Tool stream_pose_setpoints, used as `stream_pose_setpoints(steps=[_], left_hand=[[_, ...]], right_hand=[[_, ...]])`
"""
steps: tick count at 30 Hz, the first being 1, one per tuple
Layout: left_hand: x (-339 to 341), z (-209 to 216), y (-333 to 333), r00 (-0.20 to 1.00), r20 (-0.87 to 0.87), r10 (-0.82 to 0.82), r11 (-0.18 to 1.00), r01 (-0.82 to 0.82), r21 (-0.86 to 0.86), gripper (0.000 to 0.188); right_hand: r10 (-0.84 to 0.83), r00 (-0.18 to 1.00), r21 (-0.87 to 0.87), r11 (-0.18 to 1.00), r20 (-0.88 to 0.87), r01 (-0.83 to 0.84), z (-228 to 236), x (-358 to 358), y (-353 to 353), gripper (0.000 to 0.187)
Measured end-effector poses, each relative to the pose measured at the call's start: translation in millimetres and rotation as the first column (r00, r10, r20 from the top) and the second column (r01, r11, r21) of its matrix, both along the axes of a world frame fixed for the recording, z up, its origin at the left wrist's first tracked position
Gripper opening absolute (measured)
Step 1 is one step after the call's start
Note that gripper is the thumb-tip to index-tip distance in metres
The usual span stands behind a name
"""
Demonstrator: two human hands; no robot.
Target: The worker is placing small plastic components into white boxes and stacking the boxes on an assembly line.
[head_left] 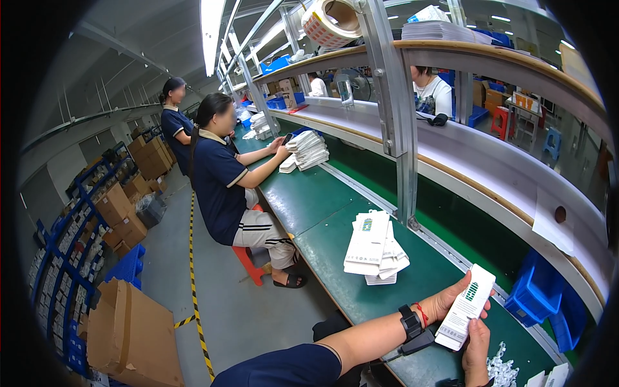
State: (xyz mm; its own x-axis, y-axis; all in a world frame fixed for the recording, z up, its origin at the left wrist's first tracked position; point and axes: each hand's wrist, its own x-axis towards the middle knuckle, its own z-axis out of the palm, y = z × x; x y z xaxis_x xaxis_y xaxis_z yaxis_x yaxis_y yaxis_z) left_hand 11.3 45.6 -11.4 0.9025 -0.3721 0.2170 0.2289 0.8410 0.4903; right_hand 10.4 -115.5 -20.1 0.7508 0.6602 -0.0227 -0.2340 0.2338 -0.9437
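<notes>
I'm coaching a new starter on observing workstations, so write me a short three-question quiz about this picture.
1. What do the left hand and right hand hold?
2. True or false: the nearest co-worker is standing.
3. Which colour are the plastic bins toward the right edge of the picture?
A) red
B) blue
C) yellow

Key:
1. A flat white package with green print.
2. False; the nearest co-worker sits on a red stool.
3. B
</notes>
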Motion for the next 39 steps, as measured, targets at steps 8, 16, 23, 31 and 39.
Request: stream_pose_setpoints(steps=[8,16,23,31,39], left_hand=[[-5,-8,-7,0.998,0.001,0.064,0.992,-0.064,0.108,0.082],[-6,0,-14,0.989,0.078,0.125,0.962,-0.14,0.236,0.083],[-9,5,-4,0.988,0.122,0.096,0.948,-0.128,0.291,0.084],[-6,-3,-8,0.999,0.015,0.04,0.973,-0.042,0.225,0.064],[-9,2,2,0.954,0.1,0.282,0.565,-0.25,0.787,0.047]], right_hand=[[-0.058,0.995,0.052,0.997,-0.086,0.063,2,0,-1,0.033],[-0.134,0.991,0.03,0.99,-0.029,0.135,-4,1,-9,0.032],[-0.1,0.995,-0.059,0.993,0.032,0.101,-8,9,-4,0.033],[-0.079,0.992,-0.095,0.993,-0.096,0.07,-3,5,-8,0.04],[-0.129,0.974,-0.042,0.992,-0.185,0.123,-6,7,-5,0.044]])
